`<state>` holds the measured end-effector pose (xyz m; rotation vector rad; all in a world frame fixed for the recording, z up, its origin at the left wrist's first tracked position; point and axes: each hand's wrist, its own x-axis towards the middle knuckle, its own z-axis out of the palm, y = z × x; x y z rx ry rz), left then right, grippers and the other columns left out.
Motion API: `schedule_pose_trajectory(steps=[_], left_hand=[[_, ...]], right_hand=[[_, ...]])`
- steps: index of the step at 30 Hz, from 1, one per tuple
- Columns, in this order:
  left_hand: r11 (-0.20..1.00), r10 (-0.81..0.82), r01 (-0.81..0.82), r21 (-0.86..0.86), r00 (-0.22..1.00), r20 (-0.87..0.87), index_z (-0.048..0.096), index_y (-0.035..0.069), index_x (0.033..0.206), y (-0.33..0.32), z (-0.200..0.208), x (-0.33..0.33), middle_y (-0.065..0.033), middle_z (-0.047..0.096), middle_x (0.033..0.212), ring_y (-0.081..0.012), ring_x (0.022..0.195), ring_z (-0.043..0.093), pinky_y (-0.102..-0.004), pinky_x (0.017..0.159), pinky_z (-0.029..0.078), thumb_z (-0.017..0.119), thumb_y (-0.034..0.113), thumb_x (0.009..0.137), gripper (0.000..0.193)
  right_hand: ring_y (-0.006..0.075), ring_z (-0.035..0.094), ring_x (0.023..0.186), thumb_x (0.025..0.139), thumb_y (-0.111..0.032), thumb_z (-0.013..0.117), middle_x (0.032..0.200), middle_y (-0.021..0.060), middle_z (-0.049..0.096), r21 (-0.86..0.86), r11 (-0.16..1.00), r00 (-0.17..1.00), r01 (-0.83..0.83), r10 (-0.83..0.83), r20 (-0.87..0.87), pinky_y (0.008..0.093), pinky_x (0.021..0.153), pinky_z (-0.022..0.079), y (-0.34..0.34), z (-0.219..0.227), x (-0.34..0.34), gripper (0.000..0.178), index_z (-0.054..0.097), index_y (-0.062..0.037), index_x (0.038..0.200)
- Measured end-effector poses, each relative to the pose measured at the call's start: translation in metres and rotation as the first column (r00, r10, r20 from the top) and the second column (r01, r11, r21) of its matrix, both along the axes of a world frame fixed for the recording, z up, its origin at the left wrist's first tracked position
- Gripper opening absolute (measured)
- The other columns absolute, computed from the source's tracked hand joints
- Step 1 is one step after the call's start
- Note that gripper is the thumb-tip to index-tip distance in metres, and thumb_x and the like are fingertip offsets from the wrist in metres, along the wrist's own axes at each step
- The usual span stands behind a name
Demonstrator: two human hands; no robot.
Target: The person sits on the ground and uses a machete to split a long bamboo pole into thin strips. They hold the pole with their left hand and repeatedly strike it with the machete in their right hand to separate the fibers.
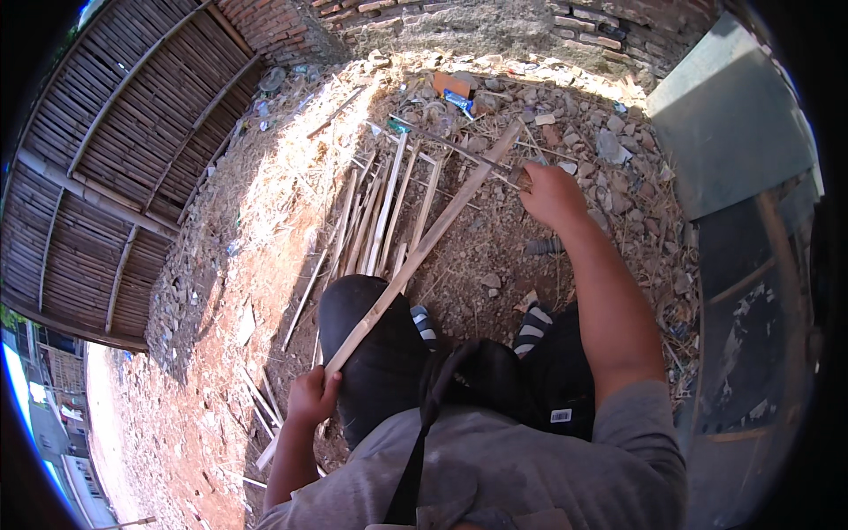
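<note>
My left hand (pixel 314 394) is closed round the lower end of a long pale slat (pixel 435 234), seemingly split bamboo or wood. The slat slants across my left thigh and up to the right. In my right hand (pixel 555 196) is the handle of a long, narrow-bladed tool (pixel 442 141), seen nearly edge-on, so I cannot tell whether it is a machete or a saw. Its blade crosses the slat near the far end; whether they touch is unclear. Several more slats (pixel 382 212) lie in a loose bundle on the ground beyond my left knee.
More strips (pixel 261 402) lie left of my left arm. Stones and rubble (pixel 623 194) cover the ground to the right, near a leaning grey sheet (pixel 733 124). A bamboo-slat wall (pixel 115 115) stands left, a brick wall (pixel 495 26) ahead. A blue wrapper (pixel 458 101) lies ahead.
</note>
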<state>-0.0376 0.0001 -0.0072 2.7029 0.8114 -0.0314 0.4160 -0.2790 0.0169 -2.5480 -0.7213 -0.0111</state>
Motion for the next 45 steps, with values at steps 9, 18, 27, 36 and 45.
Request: schedule_pose_trajectory(steps=[9, 18, 27, 36, 45], left_hand=[[1.000, 0.002, -0.002, -0.006, 1.000, -0.028, 0.053, 0.002, 0.071, 0.000, 0.005, -0.001, -0.0229, 0.058, 0.063, -0.0465, 0.065, 0.061, -0.0538, 0.060, 0.046, 0.059, 0.045, 0.096, 0.050], [1.000, -0.003, 0.003, 0.002, 1.000, -0.006, 0.053, 0.002, 0.071, 0.002, 0.000, 0.002, -0.0233, 0.059, 0.064, -0.0465, 0.066, 0.062, -0.0541, 0.060, 0.046, 0.060, 0.043, 0.095, 0.048], [1.000, 0.010, -0.010, -0.020, 1.000, -0.006, 0.053, 0.002, 0.071, 0.005, -0.004, -0.002, -0.0229, 0.059, 0.064, -0.0463, 0.065, 0.061, -0.0531, 0.060, 0.045, 0.059, 0.044, 0.096, 0.049], [1.000, 0.015, -0.015, -0.018, 0.999, -0.035, 0.053, 0.002, 0.071, 0.004, 0.002, 0.005, -0.0238, 0.058, 0.064, -0.0469, 0.067, 0.061, -0.0537, 0.061, 0.045, 0.059, 0.044, 0.096, 0.050], [1.000, -0.002, 0.002, -0.029, 1.000, 0.017, 0.052, 0.001, 0.070, 0.004, -0.004, -0.001, -0.0239, 0.057, 0.063, -0.0467, 0.065, 0.059, -0.0530, 0.060, 0.044, 0.058, 0.042, 0.097, 0.049]], right_hand=[[0.0376, 0.068, 0.088, 0.076, -0.018, 0.073, 0.086, 0.0163, 0.069, -0.162, 0.833, 0.844, -0.528, 0.537, 0.010, 0.0506, 0.078, 0.055, 0.035, -0.002, -0.038, 0.030, 0.068, -0.0095, 0.105], [0.0391, 0.068, 0.087, 0.077, -0.017, 0.070, 0.090, 0.0184, 0.070, 0.021, 0.999, 0.999, -0.025, 0.026, -0.020, 0.0504, 0.079, 0.055, -0.005, -0.009, 0.005, 0.037, 0.068, -0.0095, 0.114], [0.0377, 0.069, 0.087, 0.074, -0.014, 0.069, 0.086, 0.0170, 0.069, -0.265, 0.804, 0.836, -0.533, 0.549, -0.015, 0.0501, 0.077, 0.054, 0.034, 0.011, -0.048, 0.027, 0.067, -0.0103, 0.100], [0.0391, 0.068, 0.086, 0.077, -0.016, 0.070, 0.089, 0.0192, 0.070, 0.122, 0.992, 0.999, 0.028, -0.030, 0.014, 0.0498, 0.078, 0.054, -0.011, -0.016, 0.015, 0.036, 0.068, -0.0065, 0.112], [0.0369, 0.068, 0.083, 0.076, -0.019, 0.072, 0.084, 0.0144, 0.068, -0.170, 0.781, 0.782, -0.600, 0.618, 0.080, 0.0492, 0.072, 0.053, 0.041, -0.003, -0.056, 0.024, 0.063, -0.0087, 0.096]])
